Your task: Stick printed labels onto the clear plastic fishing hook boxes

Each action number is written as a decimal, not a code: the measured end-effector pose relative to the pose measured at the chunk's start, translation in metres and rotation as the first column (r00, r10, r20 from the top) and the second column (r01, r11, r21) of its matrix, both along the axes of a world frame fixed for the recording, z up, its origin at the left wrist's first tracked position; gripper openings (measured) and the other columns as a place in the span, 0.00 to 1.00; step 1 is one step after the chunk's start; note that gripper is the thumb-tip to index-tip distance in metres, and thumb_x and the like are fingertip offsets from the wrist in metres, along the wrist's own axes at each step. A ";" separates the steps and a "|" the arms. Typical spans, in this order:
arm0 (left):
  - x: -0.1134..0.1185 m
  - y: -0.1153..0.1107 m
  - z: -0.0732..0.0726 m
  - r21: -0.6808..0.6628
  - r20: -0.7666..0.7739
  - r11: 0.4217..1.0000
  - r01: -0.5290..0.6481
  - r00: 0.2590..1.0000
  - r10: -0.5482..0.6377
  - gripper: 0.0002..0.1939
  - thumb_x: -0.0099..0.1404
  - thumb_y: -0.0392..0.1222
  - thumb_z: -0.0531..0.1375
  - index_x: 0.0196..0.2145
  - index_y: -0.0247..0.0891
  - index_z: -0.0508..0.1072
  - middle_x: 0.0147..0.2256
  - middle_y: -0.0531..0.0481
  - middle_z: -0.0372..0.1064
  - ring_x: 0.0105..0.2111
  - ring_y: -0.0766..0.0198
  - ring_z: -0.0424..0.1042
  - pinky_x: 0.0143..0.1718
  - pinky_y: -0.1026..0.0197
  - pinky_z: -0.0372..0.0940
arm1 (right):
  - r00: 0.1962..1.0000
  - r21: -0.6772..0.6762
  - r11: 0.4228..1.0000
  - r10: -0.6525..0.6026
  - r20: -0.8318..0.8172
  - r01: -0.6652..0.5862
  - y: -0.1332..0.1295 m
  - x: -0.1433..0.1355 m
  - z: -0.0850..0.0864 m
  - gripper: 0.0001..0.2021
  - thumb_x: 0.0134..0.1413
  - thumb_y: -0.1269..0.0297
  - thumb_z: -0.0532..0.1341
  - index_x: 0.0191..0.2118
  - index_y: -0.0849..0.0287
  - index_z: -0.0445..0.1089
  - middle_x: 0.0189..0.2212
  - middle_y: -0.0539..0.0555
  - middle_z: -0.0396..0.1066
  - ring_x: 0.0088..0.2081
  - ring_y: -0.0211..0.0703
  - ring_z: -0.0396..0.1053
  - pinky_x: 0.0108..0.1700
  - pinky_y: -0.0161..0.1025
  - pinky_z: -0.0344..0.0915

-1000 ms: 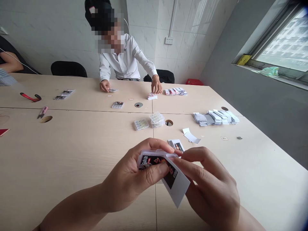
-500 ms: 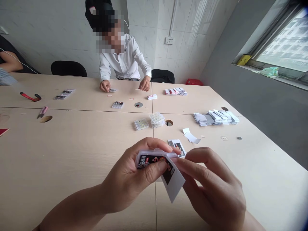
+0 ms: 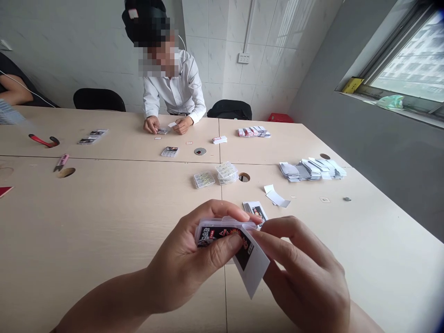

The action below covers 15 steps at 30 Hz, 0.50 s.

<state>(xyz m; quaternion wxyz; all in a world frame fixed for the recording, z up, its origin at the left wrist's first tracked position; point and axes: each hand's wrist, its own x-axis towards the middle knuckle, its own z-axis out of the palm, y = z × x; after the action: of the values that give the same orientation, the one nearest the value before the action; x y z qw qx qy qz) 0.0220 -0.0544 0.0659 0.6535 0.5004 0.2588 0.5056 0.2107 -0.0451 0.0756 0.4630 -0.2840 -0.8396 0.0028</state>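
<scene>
My left hand (image 3: pixel 197 259) is wrapped round a clear plastic box (image 3: pixel 227 222), its thumb pressing a black printed card (image 3: pixel 215 231) against the box. A white end of the card (image 3: pixel 255 273) sticks out and hangs down at the right. My right hand (image 3: pixel 305 268) has its fingers bent at the right end of the box, touching the card's edge; its fingertips are partly hidden. Just behind the hands lies a stack of similar printed cards (image 3: pixel 259 212).
Clear boxes (image 3: pixel 227 171) stand mid-table near a round hole. White paper stacks (image 3: pixel 312 170) and loose strips (image 3: pixel 276 196) lie to the right. Across the table, a person in a white shirt (image 3: pixel 173 92) handles a box and card. Red-handled tool (image 3: pixel 43 140) and pink cutter (image 3: pixel 61 162) lie left.
My right hand has shifted slightly left and down, and the card's white end hangs a little lower. Across the table, the person's hand has moved a white slip towards their box.
</scene>
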 end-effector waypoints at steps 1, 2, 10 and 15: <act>0.000 0.000 0.000 0.000 -0.002 1.000 -0.002 1.000 0.002 0.11 0.73 0.34 0.59 0.47 0.50 0.76 0.51 0.53 0.77 0.50 0.65 0.75 0.50 0.66 0.70 | 1.000 0.006 1.000 -0.003 0.008 0.003 0.000 0.000 -0.001 0.14 0.59 0.85 0.56 0.43 0.63 0.74 0.31 0.51 0.70 0.33 0.31 0.73 0.36 0.30 0.70; 0.000 0.000 0.000 0.004 -0.005 1.000 -0.003 1.000 0.003 0.11 0.73 0.35 0.59 0.47 0.50 0.76 0.51 0.54 0.77 0.50 0.65 0.75 0.50 0.66 0.70 | 1.000 0.013 1.000 -0.007 0.020 0.007 0.000 0.000 -0.002 0.15 0.59 0.86 0.56 0.43 0.64 0.74 0.32 0.51 0.70 0.32 0.31 0.72 0.38 0.30 0.71; 0.000 -0.001 0.002 0.037 -0.024 0.999 -0.029 0.999 0.030 0.11 0.73 0.34 0.59 0.46 0.49 0.77 0.49 0.58 0.78 0.49 0.70 0.76 0.50 0.71 0.70 | 0.996 -0.034 0.999 -0.001 0.090 0.004 -0.002 0.007 -0.007 0.20 0.59 0.86 0.55 0.51 0.60 0.71 0.35 0.51 0.69 0.33 0.32 0.69 0.39 0.33 0.72; 0.000 0.000 0.002 0.050 -0.032 0.997 -0.066 0.997 0.068 0.12 0.73 0.32 0.59 0.45 0.49 0.77 0.48 0.57 0.79 0.49 0.69 0.76 0.50 0.71 0.70 | 0.997 -0.027 1.000 -0.003 0.075 0.005 -0.003 0.006 -0.006 0.20 0.57 0.87 0.57 0.51 0.62 0.71 0.34 0.50 0.69 0.32 0.33 0.67 0.40 0.34 0.72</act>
<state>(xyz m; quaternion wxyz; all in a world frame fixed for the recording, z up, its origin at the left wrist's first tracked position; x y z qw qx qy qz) 0.0216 -0.0548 0.0678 0.6192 0.5158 0.2740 0.5249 0.2168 -0.0478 0.0694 0.4274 -0.2916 -0.8557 0.0025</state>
